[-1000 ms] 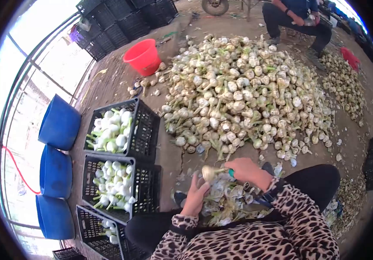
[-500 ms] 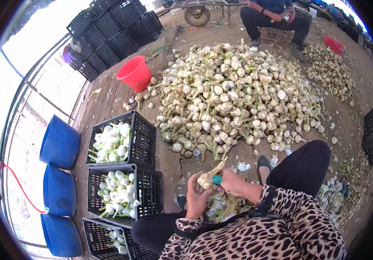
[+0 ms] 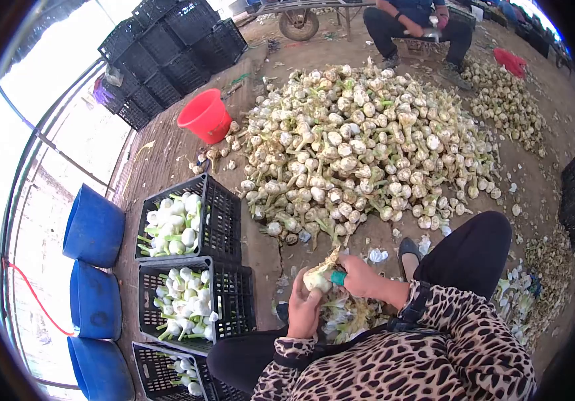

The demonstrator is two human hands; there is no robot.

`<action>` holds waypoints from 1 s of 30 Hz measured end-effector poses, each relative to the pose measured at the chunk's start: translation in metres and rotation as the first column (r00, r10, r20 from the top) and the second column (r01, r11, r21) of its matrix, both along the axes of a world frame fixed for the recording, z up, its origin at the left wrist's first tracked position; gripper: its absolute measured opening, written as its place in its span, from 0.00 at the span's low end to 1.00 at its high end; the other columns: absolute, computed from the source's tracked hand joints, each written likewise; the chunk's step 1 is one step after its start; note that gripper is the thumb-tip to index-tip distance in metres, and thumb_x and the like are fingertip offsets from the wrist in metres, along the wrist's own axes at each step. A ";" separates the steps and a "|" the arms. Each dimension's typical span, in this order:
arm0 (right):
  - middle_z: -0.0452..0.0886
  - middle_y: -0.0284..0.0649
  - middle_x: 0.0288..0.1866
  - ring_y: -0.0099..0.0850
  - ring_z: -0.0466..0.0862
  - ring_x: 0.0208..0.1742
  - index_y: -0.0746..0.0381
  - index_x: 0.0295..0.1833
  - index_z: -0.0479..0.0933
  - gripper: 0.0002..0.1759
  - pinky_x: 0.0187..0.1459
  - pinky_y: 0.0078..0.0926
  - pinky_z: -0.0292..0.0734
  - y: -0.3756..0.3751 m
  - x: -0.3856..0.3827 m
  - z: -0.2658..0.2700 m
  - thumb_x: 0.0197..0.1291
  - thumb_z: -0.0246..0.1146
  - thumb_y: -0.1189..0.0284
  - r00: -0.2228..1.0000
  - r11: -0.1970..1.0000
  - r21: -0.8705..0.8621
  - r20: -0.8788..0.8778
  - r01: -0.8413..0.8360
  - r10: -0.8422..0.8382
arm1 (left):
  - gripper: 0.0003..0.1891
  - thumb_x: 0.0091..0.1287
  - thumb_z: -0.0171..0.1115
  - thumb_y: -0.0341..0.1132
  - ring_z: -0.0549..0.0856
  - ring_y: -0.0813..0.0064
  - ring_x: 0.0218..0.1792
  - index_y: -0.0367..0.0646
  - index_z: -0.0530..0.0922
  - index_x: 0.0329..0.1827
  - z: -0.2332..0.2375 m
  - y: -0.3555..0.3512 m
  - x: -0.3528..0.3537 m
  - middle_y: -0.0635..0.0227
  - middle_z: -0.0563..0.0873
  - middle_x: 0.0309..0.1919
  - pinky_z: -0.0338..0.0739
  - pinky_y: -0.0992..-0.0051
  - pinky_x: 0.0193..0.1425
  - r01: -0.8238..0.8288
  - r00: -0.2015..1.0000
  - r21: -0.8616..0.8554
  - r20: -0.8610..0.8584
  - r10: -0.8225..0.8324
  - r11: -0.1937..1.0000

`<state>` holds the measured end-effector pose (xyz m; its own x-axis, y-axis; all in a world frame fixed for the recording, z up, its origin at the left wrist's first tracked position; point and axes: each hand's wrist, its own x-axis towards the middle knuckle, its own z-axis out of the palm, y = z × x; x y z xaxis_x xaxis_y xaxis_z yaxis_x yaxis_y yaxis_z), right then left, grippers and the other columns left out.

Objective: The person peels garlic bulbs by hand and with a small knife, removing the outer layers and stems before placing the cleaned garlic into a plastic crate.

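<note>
A garlic bulb (image 3: pixel 317 281) with its stalk pointing up and away sits in the fingers of my left hand (image 3: pixel 304 313), which is closed around its near side. Pressed against the bulb's right side is my right hand (image 3: pixel 362 278), its fingers closed at the base of the stalk. A teal piece (image 3: pixel 338 278) shows at the right thumb, touching the bulb; I cannot tell whether it is a finger wrap or a tool's handle. Peeled skins and leaves (image 3: pixel 349 313) lie on the ground below both hands. Beyond them rises a large pile of unpeeled garlic (image 3: pixel 367 150).
Black crates (image 3: pixel 224 217) of cleaned garlic line my left side, with blue tubs (image 3: pixel 95 227) beyond them. A red bucket (image 3: pixel 205 117) stands by the pile. Stacked crates (image 3: pixel 167 57) and a wheeled cart (image 3: pixel 299 25) are at the back. Another person (image 3: pixel 421 30) sits across the pile.
The bulb shows more pale, clean surface than before, and its stalk has tilted more upright. My right fingers have shifted up toward the stalk. The view has moved slightly.
</note>
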<state>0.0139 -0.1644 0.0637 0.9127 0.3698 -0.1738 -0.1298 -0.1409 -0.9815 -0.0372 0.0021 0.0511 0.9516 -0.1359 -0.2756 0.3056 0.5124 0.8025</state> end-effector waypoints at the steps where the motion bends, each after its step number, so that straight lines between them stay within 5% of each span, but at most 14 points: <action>1: 0.76 0.36 0.20 0.23 0.73 0.18 0.64 0.49 0.75 0.15 0.20 0.26 0.65 -0.002 0.001 0.004 0.62 0.62 0.65 1.000 1.000 0.019 -0.008 -0.016 0.016 | 0.25 0.70 0.54 0.32 0.74 0.65 0.61 0.39 0.59 0.68 0.001 0.001 0.001 0.61 0.71 0.62 0.73 0.68 0.60 0.015 0.999 -0.027 -0.051 -0.017 1.000; 4: 0.79 0.42 0.26 0.29 0.77 0.23 0.63 0.49 0.75 0.15 0.26 0.30 0.69 -0.013 0.006 0.026 0.62 0.62 0.65 0.992 0.992 -0.062 0.047 -0.111 0.114 | 0.24 0.73 0.50 0.41 0.73 0.64 0.61 0.40 0.60 0.67 0.007 -0.001 0.005 0.62 0.71 0.63 0.71 0.65 0.62 0.076 0.989 -0.284 -0.098 -0.108 0.956; 10: 0.80 0.54 0.33 0.45 0.80 0.34 0.66 0.48 0.76 0.17 0.37 0.38 0.72 -0.009 0.001 0.016 0.59 0.64 0.66 0.957 0.982 -0.190 0.285 0.001 0.054 | 0.23 0.71 0.51 0.37 0.76 0.69 0.57 0.37 0.62 0.66 0.006 -0.011 0.003 0.62 0.73 0.59 0.72 0.68 0.60 -0.028 0.996 -0.029 -0.081 0.025 0.999; 13: 0.80 0.46 0.29 0.36 0.79 0.28 0.65 0.48 0.77 0.15 0.32 0.33 0.70 0.000 0.000 0.001 0.59 0.64 0.68 0.955 1.000 -0.029 0.296 -0.001 0.010 | 0.23 0.68 0.54 0.33 0.77 0.72 0.53 0.35 0.63 0.65 0.003 -0.009 0.002 0.62 0.75 0.56 0.73 0.71 0.57 -0.058 0.997 -0.038 -0.056 0.056 0.998; 16: 0.77 0.36 0.25 0.24 0.74 0.24 0.63 0.46 0.78 0.11 0.27 0.24 0.66 -0.009 0.006 0.007 0.60 0.63 0.70 0.972 0.973 0.141 -0.124 -0.182 0.199 | 0.28 0.65 0.60 0.41 0.78 0.68 0.55 0.35 0.64 0.64 -0.009 0.001 0.003 0.61 0.76 0.57 0.73 0.66 0.60 0.006 0.999 -0.125 -0.036 -0.010 0.992; 17: 0.73 0.28 0.24 0.16 0.69 0.22 0.61 0.44 0.79 0.07 0.25 0.18 0.60 -0.013 0.007 0.013 0.60 0.62 0.73 0.957 0.950 0.228 -0.148 -0.213 0.250 | 0.31 0.64 0.62 0.44 0.78 0.66 0.56 0.35 0.64 0.64 -0.013 0.004 0.002 0.60 0.76 0.57 0.73 0.64 0.61 0.040 0.999 -0.148 -0.030 -0.045 0.988; 20: 0.74 0.27 0.24 0.17 0.68 0.21 0.61 0.44 0.79 0.07 0.24 0.19 0.61 -0.020 0.005 0.021 0.60 0.61 0.76 0.927 0.899 0.395 -0.228 -0.191 0.297 | 0.34 0.61 0.65 0.48 0.78 0.67 0.57 0.35 0.64 0.64 0.000 0.001 0.001 0.61 0.76 0.57 0.74 0.64 0.61 0.080 0.996 -0.180 -0.031 -0.087 0.980; 26: 0.80 0.32 0.40 0.21 0.79 0.38 0.61 0.49 0.75 0.13 0.37 0.19 0.74 -0.015 0.005 -0.027 0.59 0.65 0.72 0.882 0.714 0.700 -0.326 -0.016 0.340 | 0.33 0.61 0.63 0.39 0.79 0.66 0.56 0.33 0.63 0.66 -0.008 0.008 -0.001 0.58 0.75 0.59 0.74 0.66 0.60 0.110 0.993 -0.229 -0.026 -0.119 0.967; 29: 0.81 0.30 0.41 0.20 0.82 0.38 0.60 0.47 0.77 0.09 0.27 0.17 0.71 -0.011 -0.001 -0.004 0.60 0.63 0.74 0.792 0.636 0.697 -0.571 0.330 0.215 | 0.33 0.59 0.64 0.38 0.79 0.65 0.55 0.33 0.63 0.66 0.010 -0.001 0.000 0.57 0.76 0.58 0.75 0.65 0.60 0.062 0.992 -0.209 -0.091 -0.082 0.976; 30: 0.81 0.30 0.42 0.21 0.82 0.38 0.59 0.47 0.76 0.10 0.27 0.17 0.71 -0.013 0.001 -0.008 0.60 0.63 0.73 0.774 0.582 0.746 -0.563 0.324 0.290 | 0.33 0.59 0.64 0.38 0.80 0.64 0.55 0.33 0.64 0.66 0.013 -0.002 0.000 0.57 0.76 0.58 0.75 0.65 0.60 0.072 0.992 -0.272 -0.078 -0.096 0.960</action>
<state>0.0146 -0.1776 0.0554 0.7315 0.6124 -0.2999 -0.6803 0.6254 -0.3823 -0.0372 -0.0003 0.0637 0.9069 -0.2946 -0.3012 0.4206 0.6745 0.6067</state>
